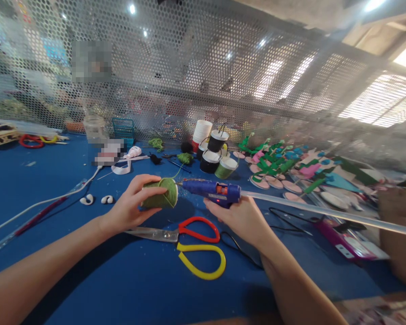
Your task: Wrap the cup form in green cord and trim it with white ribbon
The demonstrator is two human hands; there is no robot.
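Note:
My left hand (133,203) is wrapped round a paper cup (160,193) covered in green yarn, tipped on its side with its end facing right. From the cup a strand of yarn runs up to a small green yarn ball (185,158) on the table. My right hand (242,216) grips a blue glue gun (211,190), its nozzle at or very close to the cup's end. A long clear glue stick (325,211) sticks out of the gun's back. Beneath both hands lie scissors (198,247) with one red and one yellow handle.
Behind the hands stand yarn-wrapped cups (218,141) and a stack of white cups (203,132). Green and pink craft pieces (274,167) crowd the right side, near a purple box (341,239). Earbuds (107,199) and a white cable (43,203) lie left. A perforated metal screen (176,72) borders the back.

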